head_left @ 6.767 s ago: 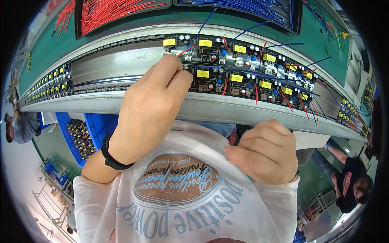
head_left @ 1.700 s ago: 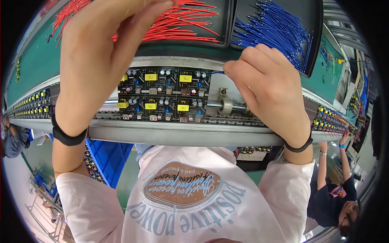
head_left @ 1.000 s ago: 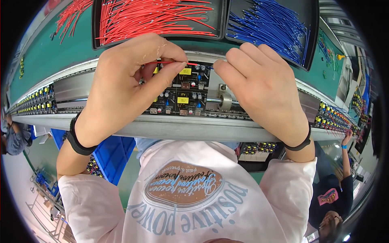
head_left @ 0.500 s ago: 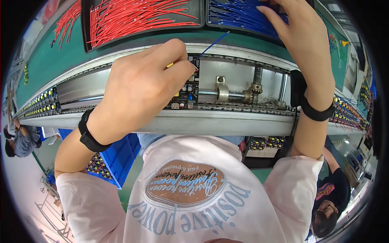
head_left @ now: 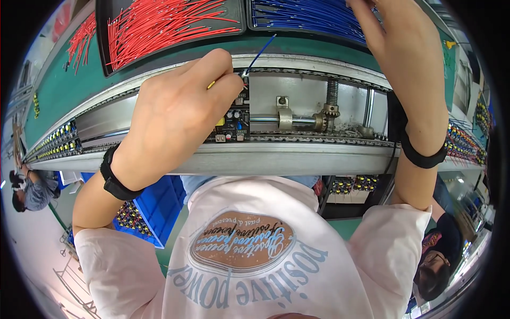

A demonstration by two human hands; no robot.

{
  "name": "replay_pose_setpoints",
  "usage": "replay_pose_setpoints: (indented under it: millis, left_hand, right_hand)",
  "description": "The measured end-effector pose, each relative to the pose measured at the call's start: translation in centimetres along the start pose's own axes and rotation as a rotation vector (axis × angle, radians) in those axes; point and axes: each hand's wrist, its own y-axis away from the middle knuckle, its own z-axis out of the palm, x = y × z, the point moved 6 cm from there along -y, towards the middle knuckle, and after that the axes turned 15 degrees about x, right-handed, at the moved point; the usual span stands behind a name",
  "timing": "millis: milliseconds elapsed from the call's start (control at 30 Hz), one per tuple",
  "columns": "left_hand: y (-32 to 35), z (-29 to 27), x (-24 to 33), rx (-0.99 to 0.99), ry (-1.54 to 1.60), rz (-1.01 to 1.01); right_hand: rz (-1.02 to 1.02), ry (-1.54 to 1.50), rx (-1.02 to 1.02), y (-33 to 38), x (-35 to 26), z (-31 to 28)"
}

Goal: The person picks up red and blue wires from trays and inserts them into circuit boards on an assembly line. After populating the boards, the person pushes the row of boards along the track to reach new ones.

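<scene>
left hand [head_left: 183, 109] curled over circuit boards [head_left: 231, 127] on the conveyor [head_left: 276, 159], fingertips hidden, can't tell what it grips. right hand [head_left: 401, 40] at blue wires [head_left: 311, 16], far right, cut off; grip unclear. single blue wire [head_left: 261, 53] leans right off boards' far edge. red wires [head_left: 159, 26] far left.

Head-worn fisheye looks down, close above conveyor [head_left: 313, 159], circuit board [head_left: 230, 126].
</scene>
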Motion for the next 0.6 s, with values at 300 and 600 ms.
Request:
replay_pose_setpoints:
  millis: [300,600]
  left_hand:
    - [0.2,0.1,0.2,0.0,0.006,0.002]
    - [0.1,0.4,0.6,-0.033,-0.033,-0.001]
  right_hand:
    - [0.312,-0.213,-0.002,2.3,0.7,-0.6]
    - [0.414,-0.365,-0.026,3.8,0.8,-0.1]
